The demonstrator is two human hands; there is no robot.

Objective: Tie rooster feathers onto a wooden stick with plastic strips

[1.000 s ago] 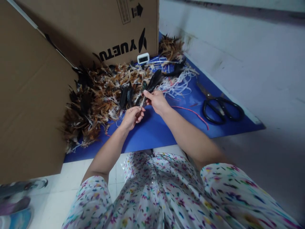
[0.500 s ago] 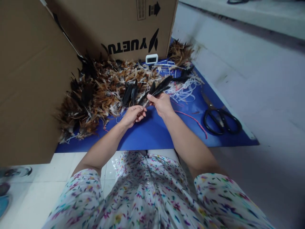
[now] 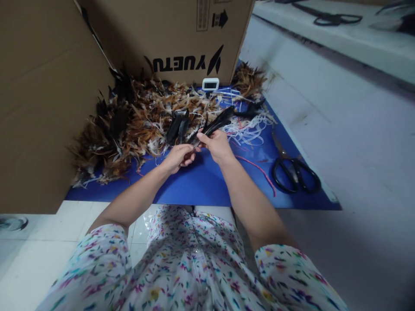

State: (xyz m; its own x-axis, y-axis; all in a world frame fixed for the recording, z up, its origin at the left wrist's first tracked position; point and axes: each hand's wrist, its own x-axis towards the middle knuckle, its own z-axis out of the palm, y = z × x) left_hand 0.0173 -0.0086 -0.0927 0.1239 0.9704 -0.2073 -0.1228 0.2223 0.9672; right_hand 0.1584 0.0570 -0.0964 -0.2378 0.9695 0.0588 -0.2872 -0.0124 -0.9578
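Observation:
My left hand [image 3: 180,157] pinches the lower, quill end of some long black feathers [image 3: 219,120]. Just to its right, my right hand [image 3: 216,144] is closed on the same feathers, thumb on top. Their dark tips point up and to the right. Behind my hands lies a broad heap of brown and white feathers [image 3: 139,125], with a few loose black feathers [image 3: 177,127] at its near edge. White plastic strips [image 3: 248,131] are tangled beyond my right hand. A pink cord [image 3: 259,169] lies on the blue tabletop [image 3: 194,185] beside my right forearm.
Black-handled scissors [image 3: 293,172] lie on the right of the table. A small white digital clock [image 3: 210,84] stands before a large cardboard box [image 3: 181,30]. More cardboard [image 3: 32,108] rises on the left. Another pair of scissors [image 3: 330,17] rests on the ledge at upper right.
My right hand has come slightly closer to my left, and the black feathers are bunched more tightly together. The view has shifted, showing more of the ledge.

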